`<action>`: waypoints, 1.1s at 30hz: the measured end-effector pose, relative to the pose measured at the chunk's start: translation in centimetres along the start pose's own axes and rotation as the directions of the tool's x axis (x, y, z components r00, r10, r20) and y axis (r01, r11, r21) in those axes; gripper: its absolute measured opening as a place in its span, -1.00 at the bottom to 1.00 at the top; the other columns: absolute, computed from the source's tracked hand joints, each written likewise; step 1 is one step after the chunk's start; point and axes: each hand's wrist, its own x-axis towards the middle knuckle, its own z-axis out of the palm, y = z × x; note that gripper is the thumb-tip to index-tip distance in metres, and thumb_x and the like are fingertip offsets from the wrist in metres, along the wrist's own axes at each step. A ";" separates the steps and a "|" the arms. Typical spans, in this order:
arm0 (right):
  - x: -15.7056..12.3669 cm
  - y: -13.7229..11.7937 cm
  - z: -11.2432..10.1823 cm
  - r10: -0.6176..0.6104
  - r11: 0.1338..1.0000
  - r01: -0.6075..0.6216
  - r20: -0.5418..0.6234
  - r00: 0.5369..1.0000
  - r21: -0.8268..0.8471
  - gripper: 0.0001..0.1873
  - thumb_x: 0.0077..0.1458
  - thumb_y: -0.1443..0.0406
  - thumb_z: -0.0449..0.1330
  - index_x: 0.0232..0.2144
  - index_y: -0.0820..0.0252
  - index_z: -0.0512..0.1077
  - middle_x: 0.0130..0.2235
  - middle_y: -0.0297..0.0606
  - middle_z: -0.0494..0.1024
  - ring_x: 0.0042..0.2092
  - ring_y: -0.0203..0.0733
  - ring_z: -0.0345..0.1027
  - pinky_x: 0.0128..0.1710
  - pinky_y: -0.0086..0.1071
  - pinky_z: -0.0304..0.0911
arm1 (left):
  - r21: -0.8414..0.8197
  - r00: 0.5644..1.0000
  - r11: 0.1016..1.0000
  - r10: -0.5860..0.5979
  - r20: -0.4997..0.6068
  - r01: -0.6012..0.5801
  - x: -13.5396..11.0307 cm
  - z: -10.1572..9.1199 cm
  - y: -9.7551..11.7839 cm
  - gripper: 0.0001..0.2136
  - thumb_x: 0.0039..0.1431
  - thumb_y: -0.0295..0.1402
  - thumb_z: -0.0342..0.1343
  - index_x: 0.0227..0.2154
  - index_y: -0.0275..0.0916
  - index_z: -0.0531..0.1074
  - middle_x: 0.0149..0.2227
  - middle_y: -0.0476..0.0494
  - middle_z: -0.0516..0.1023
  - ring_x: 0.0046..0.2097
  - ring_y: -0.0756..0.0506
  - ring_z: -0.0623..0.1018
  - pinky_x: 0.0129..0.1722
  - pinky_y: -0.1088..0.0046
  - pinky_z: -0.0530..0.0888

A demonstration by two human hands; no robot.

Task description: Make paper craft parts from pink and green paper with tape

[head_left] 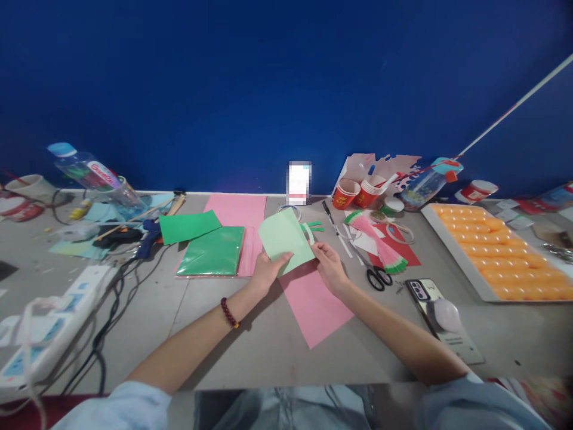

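Note:
My left hand is closed on the lower left part of a light green sheet of paper, its thumb lying over the front. At the sheet's right edge, my right hand pinches a narrow pale paper strip that curls upward. Whether the strip is still joined to the sheet I cannot tell. Below both hands a pink sheet lies flat on the table, partly covered. Several short dark green paper strips lie just behind the light green sheet.
To the left are a packet of green paper, a blue glue gun and a power strip with cables. Scissors, a phone, red paper cups and an orange-filled tray are to the right. A blue wall stands behind.

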 end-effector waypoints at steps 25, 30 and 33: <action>0.1 -0.1 -0.1 0.054 0.997 -0.056 0.050 0.997 0.048 -0.70 -0.19 0.10 0.34 -0.56 0.13 0.33 -0.53 -0.43 0.38 -0.50 -0.31 0.24 -0.45 -0.39 0.24 | 0.023 0.999 0.999 0.033 0.033 -0.034 -0.1 0.0 0.1 -0.55 -0.16 -0.27 0.33 -0.15 -0.32 0.48 -0.12 -0.28 0.58 -0.09 -0.24 0.55 -0.06 0.19 0.44; -0.1 0.0 0.1 0.045 0.998 -0.045 -0.007 0.999 0.044 -0.69 -0.21 0.09 0.35 -0.55 0.13 0.35 -0.51 -0.41 0.40 -0.49 -0.31 0.23 -0.46 -0.39 0.20 | 0.026 1.000 1.000 0.013 0.007 -0.013 -0.1 0.0 0.0 -0.57 -0.18 -0.28 0.34 -0.19 -0.33 0.50 -0.12 -0.29 0.58 -0.09 -0.25 0.55 -0.08 0.21 0.45; 0.0 0.0 0.1 0.030 0.999 -0.029 -0.027 0.999 0.041 -0.69 -0.21 0.09 0.35 -0.55 0.12 0.35 -0.57 -0.44 0.34 -0.51 -0.32 0.20 -0.46 -0.39 0.19 | -0.006 1.000 1.000 0.007 -0.005 -0.007 -0.1 0.1 0.1 -0.58 -0.22 -0.30 0.36 -0.22 -0.33 0.51 -0.14 -0.29 0.59 -0.12 -0.23 0.56 -0.09 0.23 0.45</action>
